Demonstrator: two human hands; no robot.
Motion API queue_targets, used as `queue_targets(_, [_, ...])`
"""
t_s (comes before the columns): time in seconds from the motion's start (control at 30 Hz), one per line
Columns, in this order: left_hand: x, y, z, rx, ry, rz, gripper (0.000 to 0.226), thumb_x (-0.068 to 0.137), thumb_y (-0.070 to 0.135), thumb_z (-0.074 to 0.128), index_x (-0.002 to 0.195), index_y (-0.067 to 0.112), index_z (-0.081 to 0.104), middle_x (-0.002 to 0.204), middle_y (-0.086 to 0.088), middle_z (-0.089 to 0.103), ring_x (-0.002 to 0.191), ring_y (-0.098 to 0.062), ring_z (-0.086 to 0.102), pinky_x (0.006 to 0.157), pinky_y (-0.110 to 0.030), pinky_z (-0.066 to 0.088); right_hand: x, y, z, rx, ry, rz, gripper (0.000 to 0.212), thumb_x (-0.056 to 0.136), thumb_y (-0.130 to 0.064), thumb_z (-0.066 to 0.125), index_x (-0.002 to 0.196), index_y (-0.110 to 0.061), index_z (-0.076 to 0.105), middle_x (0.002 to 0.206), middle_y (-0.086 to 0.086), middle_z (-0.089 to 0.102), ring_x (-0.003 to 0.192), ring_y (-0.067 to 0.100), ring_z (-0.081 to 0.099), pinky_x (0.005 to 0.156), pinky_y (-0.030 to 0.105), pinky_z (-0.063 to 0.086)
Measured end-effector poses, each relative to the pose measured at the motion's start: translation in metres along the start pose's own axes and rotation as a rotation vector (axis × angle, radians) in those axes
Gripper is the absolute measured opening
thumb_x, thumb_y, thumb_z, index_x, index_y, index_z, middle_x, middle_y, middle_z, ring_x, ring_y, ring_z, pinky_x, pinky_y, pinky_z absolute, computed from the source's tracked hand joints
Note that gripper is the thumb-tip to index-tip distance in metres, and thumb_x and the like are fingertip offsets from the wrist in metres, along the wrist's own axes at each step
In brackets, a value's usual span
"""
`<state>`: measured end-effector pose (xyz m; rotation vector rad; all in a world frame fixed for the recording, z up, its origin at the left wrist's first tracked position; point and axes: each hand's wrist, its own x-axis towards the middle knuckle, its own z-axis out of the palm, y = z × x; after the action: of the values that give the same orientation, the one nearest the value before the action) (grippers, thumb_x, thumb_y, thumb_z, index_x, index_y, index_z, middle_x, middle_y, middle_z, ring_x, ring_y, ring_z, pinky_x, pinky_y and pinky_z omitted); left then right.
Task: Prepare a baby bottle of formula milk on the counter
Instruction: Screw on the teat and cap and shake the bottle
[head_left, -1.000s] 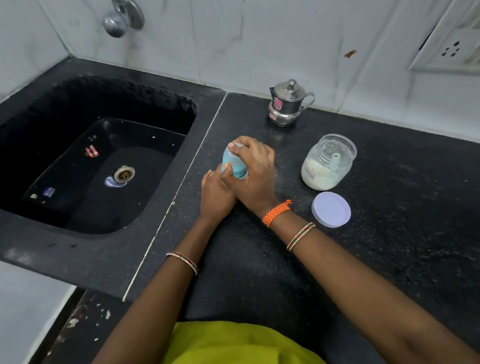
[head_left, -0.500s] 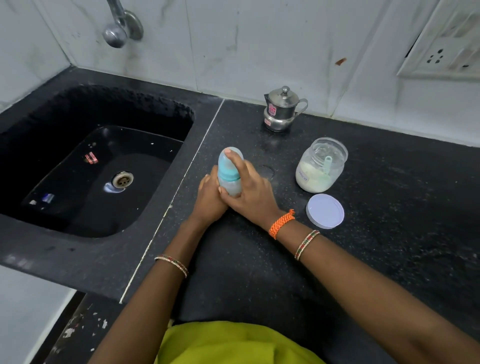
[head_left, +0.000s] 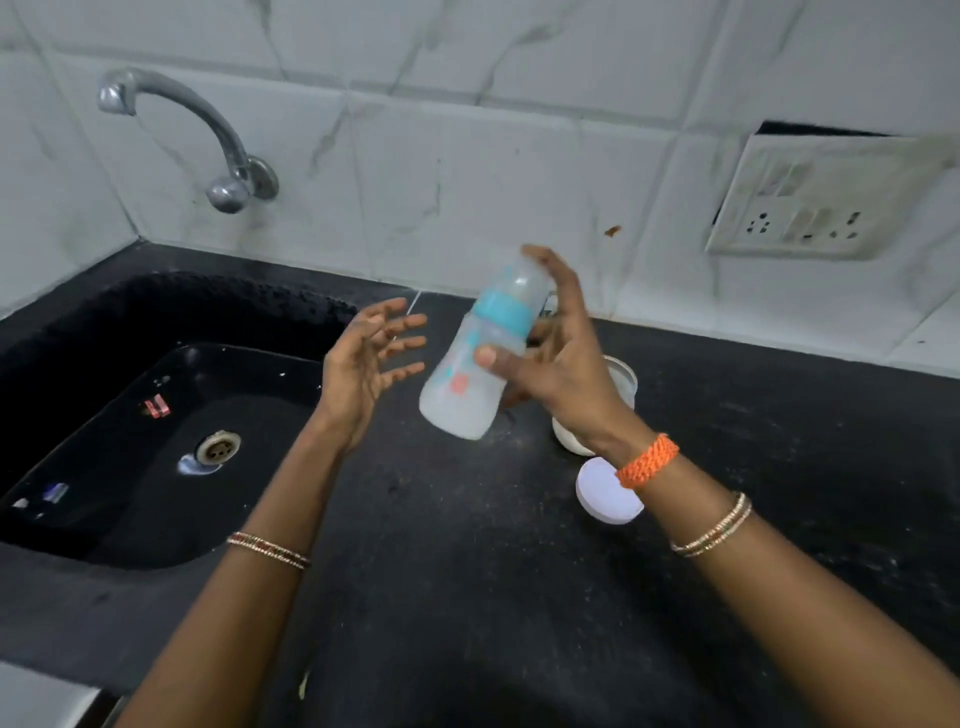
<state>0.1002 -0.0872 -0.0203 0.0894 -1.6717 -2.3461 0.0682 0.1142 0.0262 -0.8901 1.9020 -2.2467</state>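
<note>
Bottle (head_left: 480, 358) up off the counter (head_left: 467, 571), capped and tilted, top leaning toward one o'clock!

Right hand (head_left: 556, 358) clamps it, thumb across the front, fingers wrapped behind; left hand (head_left: 363, 358) waits at nine o'clock, fingers spread, touching nothing. Looks like the shake: keep that grip firm, collar tight, wrist snapping. Formula jar (head_left: 621, 384) sits open behind at four o'clock, so swing clear.

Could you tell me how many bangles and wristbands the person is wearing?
3 groups: thin bangles on the left forearm, an orange braided band at the right wrist, and thin bangles further up that forearm. Blur hides the exact bangle count.
</note>
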Motion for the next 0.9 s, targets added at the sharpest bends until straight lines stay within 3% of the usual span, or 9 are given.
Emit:
queue_targets(0.03, [0.002, 0.002, 0.005, 0.009, 0.001, -0.002, 0.043, 0.078, 0.034, 0.045, 0.115, 0.016, 0.056, 0.108, -0.004, 0.066, 0.091, -0.017, 0.062, 0.075, -0.033, 0.05, 0.001, -0.002, -0.004, -0.014, 0.005, -0.022, 0.079, 0.074, -0.006, 0.075, 0.134, -0.035, 0.033, 0.133, 0.027, 0.047, 0.098, 0.032, 0.065, 0.065, 0.036, 0.059])
queue_targets(0.13, [0.002, 0.004, 0.013, 0.017, -0.024, 0.011, 0.035, 0.079, 0.032, 0.046, 0.108, 0.018, 0.06, 0.104, -0.001, 0.068, 0.089, -0.015, 0.063, 0.076, -0.033, 0.053, 0.009, -0.014, -0.013, 0.337, 0.453, -0.11, 0.077, 0.081, -0.01, 0.07, 0.139, -0.031, 0.023, 0.134, 0.018, 0.049, 0.11, 0.041, 0.06, 0.067, 0.051, 0.058])
queue_targets(0.17, [0.001, 0.003, 0.015, 0.01, -0.031, 0.011, 0.034, 0.079, 0.032, 0.046, 0.106, 0.018, 0.061, 0.102, -0.001, 0.068, 0.088, -0.015, 0.064, 0.075, -0.033, 0.053, 0.008, -0.014, -0.013, 0.365, 0.449, -0.117, 0.077, 0.083, -0.009, 0.068, 0.14, -0.031, 0.021, 0.131, 0.017, 0.051, 0.11, 0.041, 0.06, 0.062, 0.047, 0.059])
queue_targets(0.27, [0.001, 0.001, 0.023, 0.028, -0.052, -0.014, 0.032, 0.079, 0.031, 0.046, 0.102, 0.017, 0.062, 0.095, 0.0, 0.07, 0.081, -0.012, 0.064, 0.07, -0.03, 0.052, -0.005, -0.007, -0.009, 0.008, 0.015, -0.028, 0.082, 0.072, -0.002, 0.074, 0.136, -0.031, 0.032, 0.131, 0.025, 0.051, 0.1, 0.034, 0.065, 0.067, 0.038, 0.06])
queue_targets(0.43, [0.001, 0.006, 0.023, 0.024, -0.076, -0.026, 0.033, 0.08, 0.034, 0.046, 0.102, 0.017, 0.063, 0.095, 0.001, 0.071, 0.082, -0.015, 0.065, 0.07, -0.032, 0.055, 0.011, -0.018, -0.013, 0.422, 0.544, -0.119, 0.073, 0.085, -0.006, 0.066, 0.137, -0.032, 0.023, 0.121, 0.011, 0.055, 0.105, 0.037, 0.061, 0.061, 0.043, 0.059])
queue_targets(0.53, [-0.001, 0.004, 0.025, 0.056, -0.089, -0.064, 0.035, 0.079, 0.036, 0.045, 0.101, 0.017, 0.064, 0.093, 0.001, 0.07, 0.08, -0.014, 0.065, 0.068, -0.031, 0.053, 0.002, -0.01, -0.015, 0.024, 0.125, -0.04, 0.078, 0.076, 0.002, 0.073, 0.134, -0.031, 0.033, 0.126, 0.022, 0.054, 0.099, 0.039, 0.062, 0.066, 0.039, 0.06])
queue_targets(0.67, [-0.003, 0.007, 0.023, 0.034, -0.146, -0.111, 0.036, 0.082, 0.04, 0.044, 0.102, 0.019, 0.065, 0.096, 0.0, 0.071, 0.083, -0.017, 0.065, 0.069, -0.035, 0.056, 0.009, -0.009, -0.021, 0.443, 0.578, -0.114, 0.066, 0.087, -0.007, 0.065, 0.137, -0.03, 0.027, 0.117, 0.007, 0.06, 0.098, 0.034, 0.064, 0.059, 0.04, 0.058])
queue_targets(0.8, [-0.007, 0.005, 0.034, 0.084, -0.223, -0.187, 0.038, 0.084, 0.048, 0.041, 0.095, 0.023, 0.068, 0.095, -0.004, 0.069, 0.079, -0.017, 0.067, 0.059, -0.035, 0.056, -0.003, 0.0, -0.024, 0.091, 0.164, -0.016, 0.072, 0.079, -0.003, 0.072, 0.132, -0.037, 0.038, 0.107, 0.007, 0.068, 0.089, 0.024, 0.071, 0.055, 0.035, 0.058])
queue_targets(0.9, [-0.007, 0.007, 0.04, 0.099, -0.311, -0.222, 0.038, 0.086, 0.049, 0.043, 0.1, 0.022, 0.066, 0.096, -0.007, 0.07, 0.078, -0.019, 0.069, 0.054, -0.034, 0.055, -0.003, 0.005, -0.023, 0.222, 0.277, -0.015, 0.069, 0.084, -0.004, 0.066, 0.134, -0.039, 0.033, 0.118, 0.009, 0.065, 0.102, 0.027, 0.067, 0.068, 0.046, 0.059])
